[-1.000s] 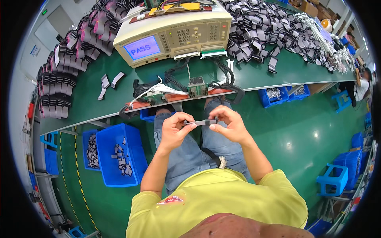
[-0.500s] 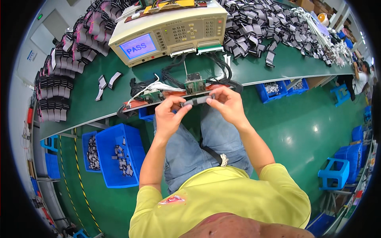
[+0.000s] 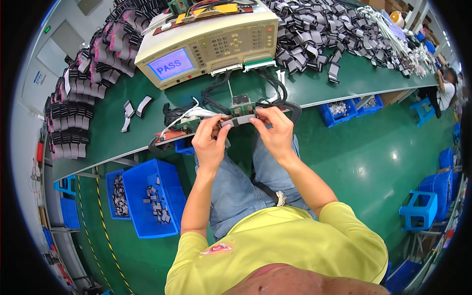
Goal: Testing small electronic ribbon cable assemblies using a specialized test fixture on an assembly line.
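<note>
A short grey ribbon cable with dark connector ends is stretched between my two hands at the bench's front edge. My left hand pinches its left end between thumb and fingers. The right end is pinched by my right hand. Just beyond the cable stands a small green circuit board fixture, wired by black and white leads to a beige tester with a lit screen. Whether the connectors touch the fixture I cannot tell.
Ribbon cables lie heaped at the back right and in stacked bundles at the left. A few loose cables rest on the green bench. Blue bins holding cables stand on the floor at left; a blue stool is at right.
Both hands have brought the ribbon cable slightly forward, closer to the circuit board fixture. My fingers still pinch its ends. The whole view has shifted a little.
</note>
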The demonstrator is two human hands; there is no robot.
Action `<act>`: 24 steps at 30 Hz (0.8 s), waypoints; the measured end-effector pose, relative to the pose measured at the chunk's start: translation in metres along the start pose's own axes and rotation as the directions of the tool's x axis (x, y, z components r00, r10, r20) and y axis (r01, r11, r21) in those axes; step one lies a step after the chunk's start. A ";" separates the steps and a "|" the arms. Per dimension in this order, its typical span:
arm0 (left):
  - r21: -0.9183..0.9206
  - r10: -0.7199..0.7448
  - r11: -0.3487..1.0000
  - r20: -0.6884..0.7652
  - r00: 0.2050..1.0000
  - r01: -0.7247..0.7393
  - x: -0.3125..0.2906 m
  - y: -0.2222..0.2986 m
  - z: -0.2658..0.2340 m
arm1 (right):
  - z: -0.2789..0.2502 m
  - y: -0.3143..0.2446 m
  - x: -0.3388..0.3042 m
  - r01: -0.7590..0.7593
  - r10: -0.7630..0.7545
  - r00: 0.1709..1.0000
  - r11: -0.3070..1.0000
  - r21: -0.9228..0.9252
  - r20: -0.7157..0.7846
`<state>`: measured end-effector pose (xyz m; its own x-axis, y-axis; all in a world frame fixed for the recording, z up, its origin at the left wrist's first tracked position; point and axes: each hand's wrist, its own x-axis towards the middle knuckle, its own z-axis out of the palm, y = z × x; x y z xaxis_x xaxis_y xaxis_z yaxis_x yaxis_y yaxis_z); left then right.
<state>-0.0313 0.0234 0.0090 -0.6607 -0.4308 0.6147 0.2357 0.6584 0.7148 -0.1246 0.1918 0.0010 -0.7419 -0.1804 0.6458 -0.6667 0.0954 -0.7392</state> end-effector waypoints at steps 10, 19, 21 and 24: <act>-0.798 -0.150 0.384 0.443 0.884 0.465 -0.037 0.007 0.023 | -0.020 -0.036 0.005 0.080 -0.166 0.969 0.910 0.407 0.182; -0.720 -0.248 0.437 0.481 0.841 0.540 -0.023 -0.002 0.008 | -0.038 -0.010 0.005 0.074 -0.134 0.926 0.981 0.178 0.352; -0.707 -0.228 0.558 0.374 0.899 0.435 -0.020 -0.010 0.005 | -0.035 -0.012 0.008 0.030 -0.072 0.943 0.991 0.134 0.325; -0.593 -0.237 0.703 0.325 0.916 0.393 -0.019 -0.021 -0.002 | -0.025 -0.002 0.006 -0.112 0.078 0.965 0.986 0.125 0.251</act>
<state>-0.0223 0.0167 -0.0166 -0.8923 -0.3501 0.2850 0.3291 -0.0726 0.9415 -0.1293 0.2153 0.0105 -0.7496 -0.4122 0.5178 -0.5653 -0.0080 -0.8248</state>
